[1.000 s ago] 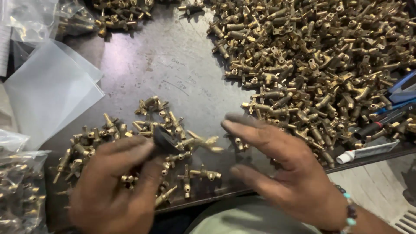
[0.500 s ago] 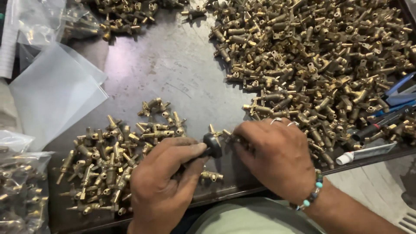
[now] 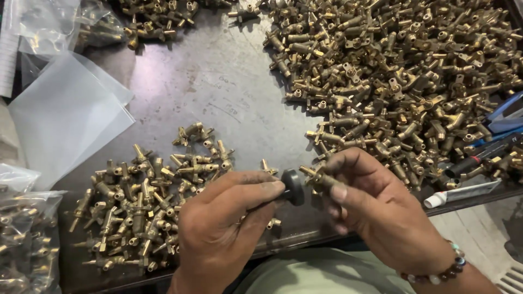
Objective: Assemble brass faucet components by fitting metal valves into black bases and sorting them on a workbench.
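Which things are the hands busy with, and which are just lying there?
Busy with:
left hand pinching a black knob
right hand holding a brass fitting
big brass heap
small brass heap

Just lying there:
clear plastic bags
white tube
blue tool

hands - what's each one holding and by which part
Left hand pinches a black round knob by its rear; right hand grips a brass fitting around its body.

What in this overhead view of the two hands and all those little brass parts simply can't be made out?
- Small brass fitting in the right hand: head view, the curled fingers hide most of it.
- Round black knob pinched by the left hand: the fingertips hide its near side.
- Clear plastic bags of brass parts: cut off by the left edge.
- Large heap of brass fittings: cut off by the top and right edges.
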